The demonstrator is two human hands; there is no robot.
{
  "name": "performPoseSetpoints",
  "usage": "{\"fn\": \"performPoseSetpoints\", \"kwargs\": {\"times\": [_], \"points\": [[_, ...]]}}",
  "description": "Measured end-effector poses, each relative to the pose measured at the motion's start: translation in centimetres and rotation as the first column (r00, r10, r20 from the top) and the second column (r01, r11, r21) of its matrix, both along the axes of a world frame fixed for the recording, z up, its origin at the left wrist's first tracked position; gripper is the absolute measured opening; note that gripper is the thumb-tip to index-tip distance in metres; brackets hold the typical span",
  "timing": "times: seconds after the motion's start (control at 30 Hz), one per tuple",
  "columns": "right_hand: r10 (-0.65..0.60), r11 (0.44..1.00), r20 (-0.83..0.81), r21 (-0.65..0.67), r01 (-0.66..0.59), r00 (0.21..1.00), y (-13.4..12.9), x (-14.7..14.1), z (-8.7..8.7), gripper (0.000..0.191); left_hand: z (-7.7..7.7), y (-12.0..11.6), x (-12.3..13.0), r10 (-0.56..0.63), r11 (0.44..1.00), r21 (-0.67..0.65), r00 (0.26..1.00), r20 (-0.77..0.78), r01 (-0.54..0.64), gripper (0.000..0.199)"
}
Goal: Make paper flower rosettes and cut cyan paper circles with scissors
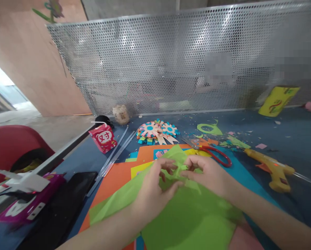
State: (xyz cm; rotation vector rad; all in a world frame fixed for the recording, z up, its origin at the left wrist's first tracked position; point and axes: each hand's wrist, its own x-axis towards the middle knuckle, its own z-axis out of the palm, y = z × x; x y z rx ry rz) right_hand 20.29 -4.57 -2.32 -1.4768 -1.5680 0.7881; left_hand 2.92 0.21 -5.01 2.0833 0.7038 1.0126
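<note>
Sheets of light green paper [189, 215] lie in front of me, the upper one creased and raised towards its far end. Over that end is my left hand [155, 184], its fingers curled and its thumb held apart from them, with nothing visible in between. Close by on the right, my right hand [210, 173] pinches a small piece of green paper [181, 167] between thumb and fingers. Scissors [215, 152] with red handles lie just beyond my right hand. Paper rosettes [155, 130] in pink, blue and green sit farther back.
Orange paper [116, 178] and blue paper [254, 184] lie under the green. A yellow glue gun [272, 168] rests at right, near paper scraps. At left are a red drink box [103, 138], clear glue sticks [113, 158], a black phone [64, 205] and a purple power strip [38, 201]. A perforated metal screen [155, 62] stands behind.
</note>
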Motion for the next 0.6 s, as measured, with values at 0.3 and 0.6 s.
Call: {"fn": "performPoseSetpoints", "kwargs": {"times": [0.3,0.6], "points": [[0.026,0.999,0.064,0.022,-0.028,0.998,-0.1,0.0,-0.1,0.024,0.6,-0.4,-0.2,-0.055,0.991,-0.120,0.998,-0.004,0.054,0.027],[0.033,0.999,0.028,0.036,-0.034,0.999,-0.2,-0.1,0.0,0.014,1.1,-0.2,0.3,0.033,0.910,-0.415,0.998,0.061,-0.005,0.014]]}}
